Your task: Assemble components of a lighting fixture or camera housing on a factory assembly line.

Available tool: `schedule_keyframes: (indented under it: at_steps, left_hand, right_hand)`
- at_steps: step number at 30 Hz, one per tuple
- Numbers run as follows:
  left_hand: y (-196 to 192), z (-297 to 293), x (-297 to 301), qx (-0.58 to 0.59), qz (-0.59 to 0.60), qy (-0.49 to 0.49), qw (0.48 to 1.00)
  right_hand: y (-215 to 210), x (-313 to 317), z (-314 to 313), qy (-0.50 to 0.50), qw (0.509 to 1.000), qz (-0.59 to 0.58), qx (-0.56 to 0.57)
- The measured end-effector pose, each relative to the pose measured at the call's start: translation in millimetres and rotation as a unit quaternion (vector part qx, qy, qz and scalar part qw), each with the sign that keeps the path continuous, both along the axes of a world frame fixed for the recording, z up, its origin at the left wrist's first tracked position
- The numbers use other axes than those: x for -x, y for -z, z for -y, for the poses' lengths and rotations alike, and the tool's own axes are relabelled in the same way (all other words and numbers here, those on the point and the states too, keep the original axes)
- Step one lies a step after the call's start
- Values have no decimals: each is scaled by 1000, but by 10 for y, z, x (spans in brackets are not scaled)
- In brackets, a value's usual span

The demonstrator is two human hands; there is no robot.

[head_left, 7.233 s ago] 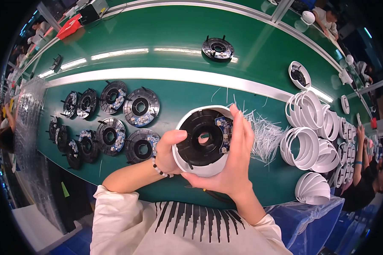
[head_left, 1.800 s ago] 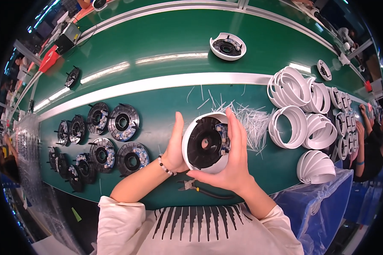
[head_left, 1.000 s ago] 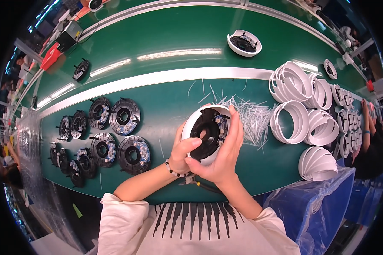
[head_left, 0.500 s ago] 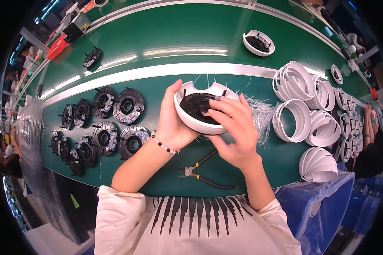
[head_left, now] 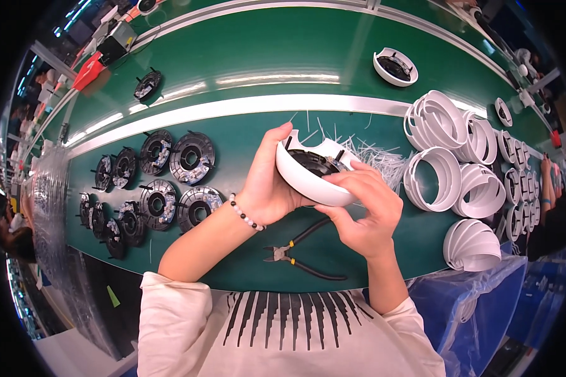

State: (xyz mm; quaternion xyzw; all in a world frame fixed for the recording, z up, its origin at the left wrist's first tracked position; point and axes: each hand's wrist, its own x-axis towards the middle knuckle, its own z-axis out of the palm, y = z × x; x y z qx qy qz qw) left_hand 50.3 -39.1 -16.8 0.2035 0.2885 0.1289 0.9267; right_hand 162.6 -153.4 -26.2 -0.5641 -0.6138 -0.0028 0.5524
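Note:
Between my two hands, above the green worktable (head_left: pixel 233 264), is a round white plastic housing (head_left: pixel 308 183) with a notch in its far rim. A black disc (head_left: pixel 314 161) with small upright posts sits inside it. My left hand (head_left: pixel 267 176) wraps the housing's left side and underside. My right hand (head_left: pixel 371 207) grips its near right rim, thumb below and fingers over the edge. The housing is tilted, its white outer wall facing me. Below it on the table lie cutting pliers (head_left: pixel 295 252) with dark handles, their jaws apart.
At left stand several black discs (head_left: pixel 192 158) with circuit parts. White rings (head_left: pixel 432 179) are stacked at right beside filled housings. Cut white ties (head_left: pixel 383 162) lie beyond my hands. On the conveyor (head_left: pixel 264 50) rest another housing (head_left: pixel 396 67) and a black disc (head_left: pixel 148 85).
Both hands have moved a little right with the housing and tipped it. My right fingers have gone from over the black disc to the housing's rim. Items on the conveyor have shifted right.

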Motion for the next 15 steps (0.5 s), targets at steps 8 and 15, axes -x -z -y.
schedule_keyframes:
  at_steps: [8, 15]
  left_hand:
    - [-23, -46, 220, -595, 139, -23, 791]
    - [-73, -38, 334, -730, 91, -24, 677]
  right_hand:
    - [111, -102, 176, -175, 897, -406, 25]
    - [218, -86, 143, -231, 840, -491, 8]
